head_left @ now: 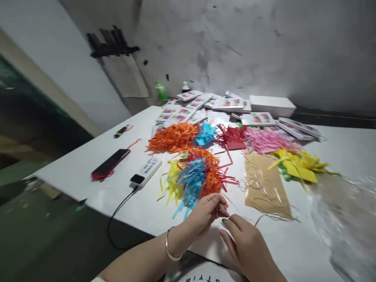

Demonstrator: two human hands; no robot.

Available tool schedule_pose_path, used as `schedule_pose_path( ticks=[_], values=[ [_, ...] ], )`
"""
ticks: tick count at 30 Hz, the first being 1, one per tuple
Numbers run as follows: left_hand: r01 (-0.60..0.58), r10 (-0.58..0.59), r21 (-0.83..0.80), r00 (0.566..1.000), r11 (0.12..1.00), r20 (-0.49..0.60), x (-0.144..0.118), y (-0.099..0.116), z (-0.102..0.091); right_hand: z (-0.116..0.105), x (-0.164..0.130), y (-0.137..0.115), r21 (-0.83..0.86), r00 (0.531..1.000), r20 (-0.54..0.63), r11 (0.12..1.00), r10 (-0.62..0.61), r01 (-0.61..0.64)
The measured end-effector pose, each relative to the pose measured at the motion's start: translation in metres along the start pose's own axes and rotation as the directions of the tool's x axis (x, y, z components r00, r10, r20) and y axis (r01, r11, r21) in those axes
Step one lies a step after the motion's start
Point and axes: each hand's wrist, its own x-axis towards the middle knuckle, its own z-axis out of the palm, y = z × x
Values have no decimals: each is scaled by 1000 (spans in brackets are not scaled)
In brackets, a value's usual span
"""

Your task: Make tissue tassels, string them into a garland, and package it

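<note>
Paper strips in mixed colours formed a bundle (pixel 195 176) of orange, blue, yellow and red near the front edge of the white table (pixel 88 164), its near end gathered at the left hand (pixel 205 213). That hand was closed in a pinch on the bundle's gathered end, thumb against fingertips, apparently so that the strips stayed together; a bracelet (pixel 170 248) circled its wrist. The right hand (pixel 246 244) lay just beside it, its fingers half curled and pointing toward the pinch; a thin clear strand (pixel 258 217) ran from between the hands toward the right, but whether the right fingers gripped it could not be told. A brown paper sheet (pixel 264 184) carrying more such strands lay within reach to the right, seemingly as a supply. Sorted heaps sat farther back by colour: orange strips (pixel 173 137), blue (pixel 205 133), red (pixel 233 137), pink (pixel 264 141) and yellow (pixel 296 164), with packets of coloured paper (pixel 229 103) and a white box (pixel 272 105) behind them. A phone (pixel 110 162) and a power strip (pixel 147 170) rested well apart on the left, away from the strips.
</note>
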Motion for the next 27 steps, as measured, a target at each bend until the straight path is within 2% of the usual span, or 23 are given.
schedule_pose_path(
  ticks=[1, 3, 5, 6, 7, 8, 10, 11, 12, 14, 15, 17, 19, 21, 23, 24, 27],
  values=[
    [-21, 21, 60, 1000, 998, 1, -4, 6, -11, 2, 5, 0, 41, 1000, -10, 999, -29, 30],
    [-82, 38, 316, 989, 945, 144, -17, 22, -35, 6, 19, 4, 118, 995, 7, 988, -99, 97],
    [-203, 11, 539, 941, 817, 338, -31, 38, -58, 14, 35, 9, 270, 980, 121, 955, -159, 122],
    [-259, 7, 597, 921, 759, 391, -37, 45, -70, 21, 43, 11, 365, 965, 199, 927, -174, 91],
    [-292, 27, 630, 918, 719, 395, -42, 51, -82, 28, 50, 13, 444, 946, 273, 895, -173, 35],
    [-295, 61, 653, 933, 698, 356, -44, 56, -96, 35, 57, 15, 495, 929, 336, 868, -157, -32],
    [-249, 210, 706, 967, 663, 143, -41, 61, -125, 48, 70, 18, 524, 898, 421, 842, -126, -128],
    [-209, 310, 738, 951, 641, 1, -36, 62, -140, 53, 77, 17, 522, 890, 438, 842, -126, -138],
    [-163, 391, 764, 912, 624, -124, -29, 61, -154, 58, 85, 15, 522, 884, 446, 843, -141, -130],
    [-89, 459, 789, 850, 608, -258, -11, 56, -173, 66, 102, 6, 533, 874, 443, 843, -199, -79],
    [-77, 454, 791, 851, 607, -265, -2, 52, -177, 70, 110, 0, 535, 872, 433, 844, -228, -45],
    [-114, 412, 782, 890, 613, -193, 14, 44, -173, 80, 125, -15, 525, 874, 403, 851, -272, 23],
    [-205, 400, 783, 915, 588, -61, 27, 38, -156, 89, 135, -25, 501, 881, 371, 862, -292, 75],
    [-340, 384, 779, 913, 527, 139, 38, 36, -137, 97, 140, -26, 478, 896, 334, 872, -293, 107],
    [-452, 346, 754, 885, 477, 311, 48, 39, -122, 103, 143, -17, 437, 918, 302, 893, -257, 106],
    [-481, 323, 742, 874, 467, 363, 52, 41, -118, 105, 144, -9, 410, 932, 288, 908, -220, 87],
    [-503, 253, 718, 864, 481, 436, 57, 55, -128, 111, 146, 21, 335, 954, 293, 941, -61, -43]
  ],
)
